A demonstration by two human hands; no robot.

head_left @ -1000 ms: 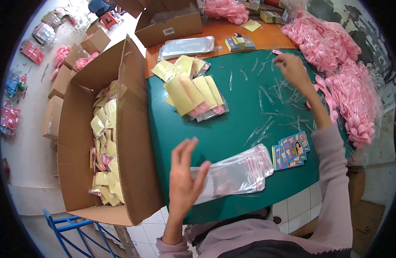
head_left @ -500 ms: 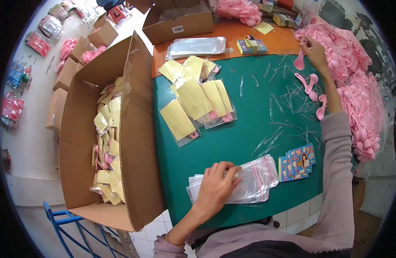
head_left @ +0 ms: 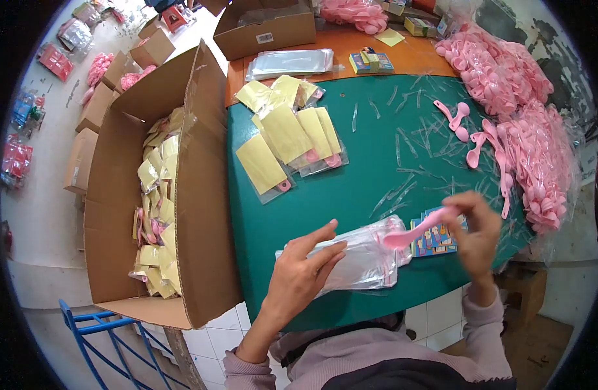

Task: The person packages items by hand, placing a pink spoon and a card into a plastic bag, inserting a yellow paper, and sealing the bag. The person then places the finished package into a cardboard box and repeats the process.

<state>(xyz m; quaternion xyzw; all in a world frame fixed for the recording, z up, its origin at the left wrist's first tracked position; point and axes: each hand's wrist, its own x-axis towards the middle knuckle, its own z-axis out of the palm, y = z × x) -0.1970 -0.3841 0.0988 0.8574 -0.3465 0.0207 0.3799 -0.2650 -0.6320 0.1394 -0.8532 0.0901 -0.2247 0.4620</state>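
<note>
My right hand (head_left: 476, 235), slightly blurred, grips a pink plastic spoon (head_left: 421, 229) by its handle end. The spoon's bowl hangs over the right end of a stack of clear plastic bags (head_left: 361, 261). Over the left part of that stack is my left hand (head_left: 298, 273), thumb and fingers apart with nothing between them. Partly hidden behind the spoon and right hand lie several blue printed cards (head_left: 435, 246). More pink spoons (head_left: 458, 117) lie loose at the right of the green table. Filled bags with yellow cards (head_left: 285, 135) are piled at the table's back left.
A large cardboard box (head_left: 209, 195) holding many filled bags stands left of the green tabletop (head_left: 312, 201). Big bags of pink spoons (head_left: 530, 156) line the right edge. Clear plastic strips (head_left: 403, 146) litter the table. A blue metal trolley (head_left: 110, 328) is at lower left.
My right hand has come from the far right back down towards me, carrying the pink spoon over the bags. My left hand's fingers have spread and lifted from the stack.
</note>
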